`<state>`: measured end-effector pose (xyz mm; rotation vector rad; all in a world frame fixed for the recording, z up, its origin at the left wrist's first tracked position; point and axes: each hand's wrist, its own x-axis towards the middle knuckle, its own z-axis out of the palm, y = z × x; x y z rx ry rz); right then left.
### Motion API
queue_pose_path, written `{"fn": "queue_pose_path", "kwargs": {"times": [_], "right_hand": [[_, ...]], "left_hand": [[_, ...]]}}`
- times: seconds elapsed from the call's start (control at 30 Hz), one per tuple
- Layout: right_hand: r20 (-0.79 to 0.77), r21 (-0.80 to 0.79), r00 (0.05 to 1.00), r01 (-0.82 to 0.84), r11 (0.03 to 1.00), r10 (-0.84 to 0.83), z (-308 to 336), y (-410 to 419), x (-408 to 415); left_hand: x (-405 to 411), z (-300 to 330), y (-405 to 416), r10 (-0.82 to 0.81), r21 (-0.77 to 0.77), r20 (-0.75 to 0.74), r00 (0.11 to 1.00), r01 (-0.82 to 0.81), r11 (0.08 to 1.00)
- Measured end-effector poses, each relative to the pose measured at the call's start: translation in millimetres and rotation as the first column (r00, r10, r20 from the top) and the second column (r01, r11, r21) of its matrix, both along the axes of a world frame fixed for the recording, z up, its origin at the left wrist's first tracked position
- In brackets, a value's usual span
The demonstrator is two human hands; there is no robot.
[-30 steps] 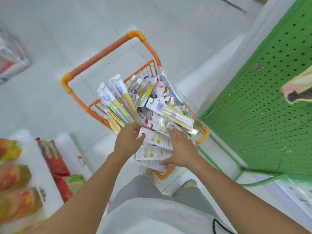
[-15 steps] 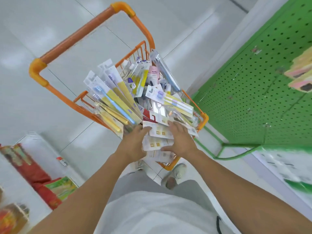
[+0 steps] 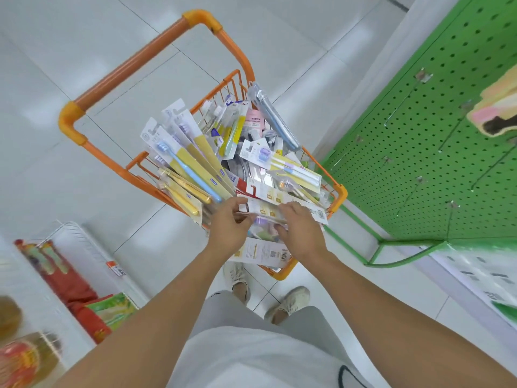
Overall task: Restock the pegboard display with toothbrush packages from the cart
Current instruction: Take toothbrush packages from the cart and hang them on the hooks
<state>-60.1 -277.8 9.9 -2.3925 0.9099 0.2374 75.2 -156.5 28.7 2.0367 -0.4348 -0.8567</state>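
Both hands work at the near end of the orange cart (image 3: 340, 191), which is heaped with toothbrush packages (image 3: 193, 166). Left hand (image 3: 228, 226) pinches a white-backed package (image 3: 268, 212) by its left end; right hand (image 3: 300, 231) curls its fingers over the same package. Green pegboard (image 3: 436, 152) stands right of the cart, one package (image 3: 496, 116) hanging there.

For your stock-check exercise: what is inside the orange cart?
The cart holds a heap of carded toothbrush packs. Both hands, left and right, grip packs at its near end. The layers beneath and the cart floor are covered.
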Motion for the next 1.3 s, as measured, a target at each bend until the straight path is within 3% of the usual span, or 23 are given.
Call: {"fn": "queue_pose_path", "kwargs": {"times": [0.17,0.43,0.63,0.73,0.83,0.9,0.97,1.03,1.1,1.17,1.3], "right_hand": [[0.035,-0.060,0.999,0.012,0.998,-0.010,-6.8,2.1,-1.4],[-0.104,-0.134,0.995,-0.019,0.991,0.005,-6.3,0.7,10.5],[-0.020,-0.099,0.999,0.048,0.994,-0.051,-6.1,-5.5,10.4],[-0.081,-0.076,0.995,0.055,0.996,-0.061,-5.3,-3.3,7.7],[-0.111,0.013,0.994,0.019,1.000,-0.017,7.4,-2.3,16.1],[-0.024,0.181,0.999,-0.022,0.983,0.027,25.6,-12.1,26.4],[0.145,0.379,0.985,0.028,0.925,-0.089,50.2,-32.5,42.9],[0.284,0.393,0.911,0.174,0.903,-0.299,61.6,-63.6,69.9],[0.309,0.241,0.871,0.316,0.918,-0.381,52.0,-102.3,104.1],[0.172,0.115,0.910,0.363,0.925,-0.378,37.5,-135.1,134.8],[-0.106,0.077,0.947,0.312,0.947,-0.304,-2.9,-171.9,173.6]], "left_hand": [[-4.1,0.8,-1.3,0.013,-0.020,0.107,0.994,-0.011,1.000],[-0.4,11.7,-2.1,-0.083,-0.048,0.183,0.980,0.093,0.994],[5.1,11.4,4.2,-0.026,-0.047,0.190,0.981,0.035,0.998],[7.4,8.7,4.7,-0.211,0.117,0.282,0.936,0.185,0.976],[11.1,16.0,-0.9,-0.487,0.449,0.412,0.770,0.294,0.844],[15.5,24.5,-6.7,-0.603,0.577,0.445,0.662,0.303,0.759],[21.6,28.1,-11.5,-0.675,0.613,0.411,0.612,0.362,0.702],[28.9,32.0,-17.3,-0.697,0.579,0.325,0.639,0.449,0.681],[41.4,36.8,-25.7,-0.633,0.442,0.249,0.733,0.496,0.748],[56.0,45.1,-38.5,-0.543,0.290,0.187,0.818,0.482,0.827],[84.9,51.2,-58.4,-0.401,0.170,0.179,0.898,0.373,0.912]]}}
